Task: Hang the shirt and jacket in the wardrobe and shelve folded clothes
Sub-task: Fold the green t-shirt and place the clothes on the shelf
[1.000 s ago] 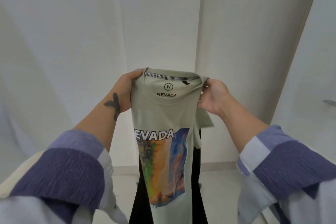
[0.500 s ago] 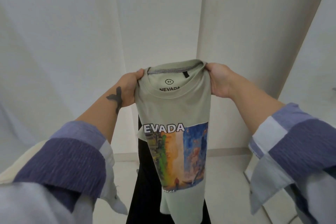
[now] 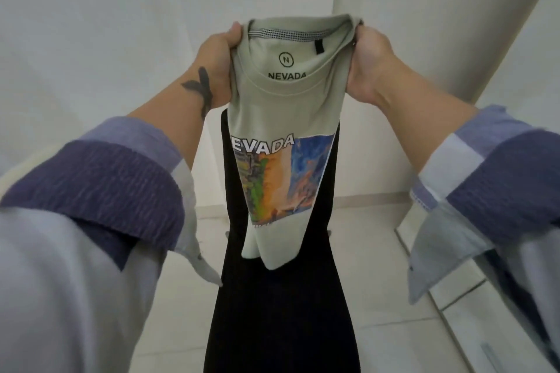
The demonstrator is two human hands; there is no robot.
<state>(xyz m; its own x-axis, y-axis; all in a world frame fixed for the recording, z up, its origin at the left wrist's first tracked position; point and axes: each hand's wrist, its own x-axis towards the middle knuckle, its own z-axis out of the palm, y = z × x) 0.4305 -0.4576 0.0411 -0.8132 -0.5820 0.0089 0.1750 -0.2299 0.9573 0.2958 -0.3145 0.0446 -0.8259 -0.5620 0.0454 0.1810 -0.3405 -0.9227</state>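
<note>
A pale green T-shirt [image 3: 285, 106] with "NEVADA" lettering and a colourful print hangs in front of me, folded narrow lengthwise. My left hand [image 3: 216, 60] grips its left shoulder beside the collar. My right hand [image 3: 368, 60] grips the right shoulder at the same height. The shirt's lower end dangles free above a long black garment [image 3: 281, 312], which hangs behind and below it. What holds the black garment up is hidden by the shirt.
White walls [image 3: 106, 24] meet in a corner ahead. A white panel, possibly a wardrobe door [image 3: 512, 48], stands at the right edge. Light floor [image 3: 372, 281] shows below. My rolled-up purple and white sleeves fill both lower corners.
Both hands have lifted the shirt higher and held it out further. The right hand shifted from a side pinch to gripping the shoulder top; the shirt now hangs straighter.
</note>
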